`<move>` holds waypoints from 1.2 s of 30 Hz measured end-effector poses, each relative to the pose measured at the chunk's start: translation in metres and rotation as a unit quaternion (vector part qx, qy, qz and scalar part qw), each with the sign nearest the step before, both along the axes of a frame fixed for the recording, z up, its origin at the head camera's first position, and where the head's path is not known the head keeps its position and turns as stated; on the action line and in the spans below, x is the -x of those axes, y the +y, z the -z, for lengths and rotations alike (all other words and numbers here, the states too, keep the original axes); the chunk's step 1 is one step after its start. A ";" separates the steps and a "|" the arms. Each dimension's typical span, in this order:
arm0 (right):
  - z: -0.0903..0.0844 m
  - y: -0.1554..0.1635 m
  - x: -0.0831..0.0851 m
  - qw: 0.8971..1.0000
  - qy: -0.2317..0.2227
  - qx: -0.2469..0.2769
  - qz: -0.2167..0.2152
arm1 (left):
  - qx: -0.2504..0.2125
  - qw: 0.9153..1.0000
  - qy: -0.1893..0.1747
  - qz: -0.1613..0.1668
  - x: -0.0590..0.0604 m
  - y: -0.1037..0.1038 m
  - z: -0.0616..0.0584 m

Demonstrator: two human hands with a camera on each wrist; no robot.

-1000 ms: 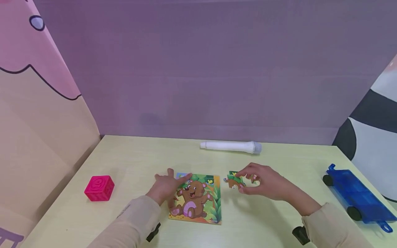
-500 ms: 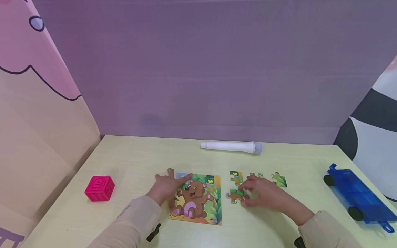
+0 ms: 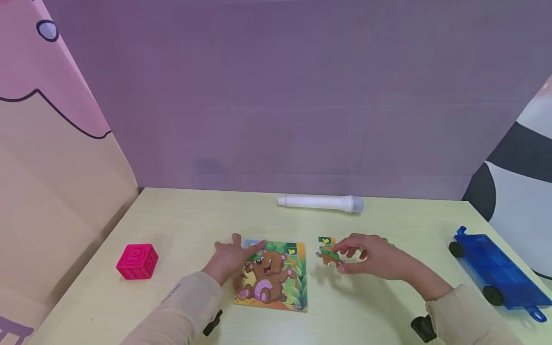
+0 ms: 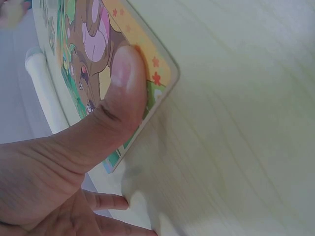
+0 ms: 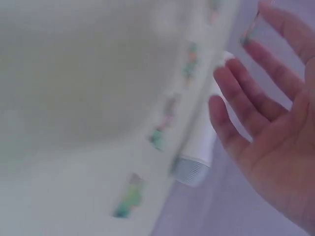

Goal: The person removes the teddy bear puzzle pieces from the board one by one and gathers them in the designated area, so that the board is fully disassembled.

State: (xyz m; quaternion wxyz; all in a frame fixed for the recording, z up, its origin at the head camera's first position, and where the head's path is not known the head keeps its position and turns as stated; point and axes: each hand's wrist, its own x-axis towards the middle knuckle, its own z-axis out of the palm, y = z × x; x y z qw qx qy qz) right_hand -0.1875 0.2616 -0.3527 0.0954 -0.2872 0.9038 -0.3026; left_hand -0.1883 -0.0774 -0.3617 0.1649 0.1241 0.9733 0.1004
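A bear jigsaw puzzle [image 3: 271, 282] lies flat on the table. My left hand [image 3: 228, 258] rests on its left side, fingers spread; in the left wrist view the straight thumb [image 4: 125, 83] presses near the puzzle's corner. Right of the puzzle, my right hand [image 3: 375, 256] pinches a brown and green puzzle piece [image 3: 329, 257] between thumb and fingers. That piece shows only as a thin edge in the right wrist view. Behind it lies a loose piece with a yellow bird [image 3: 326, 240]. More loose pieces [image 5: 130, 196] are blurred in the right wrist view and mostly hidden by my hand in the head view.
A white toy microphone [image 3: 316, 203] lies along the back of the table. At the left sits a pink cube [image 3: 137, 261]. A blue wheeled toy cart [image 3: 500, 268] stands by the right edge. A purple partition [image 3: 276, 105] rises behind the table.
With the puzzle piece in its pinch, my right hand dipped toward me half a second ago and is now farther back again, covering the loose pieces. My left hand stays put.
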 end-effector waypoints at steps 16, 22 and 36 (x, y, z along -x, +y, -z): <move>-0.056 0.009 0.001 0.982 -0.164 0.096 -0.015 | -0.042 0.999 -0.012 -0.026 -0.002 -0.001 -0.001; -0.043 0.011 -0.002 0.984 -0.145 0.101 -0.017 | -0.043 0.999 -0.011 -0.024 -0.002 0.000 -0.001; 0.021 -0.007 -0.004 0.988 0.095 -0.123 0.000 | -0.044 0.999 -0.017 -0.027 -0.002 0.000 0.000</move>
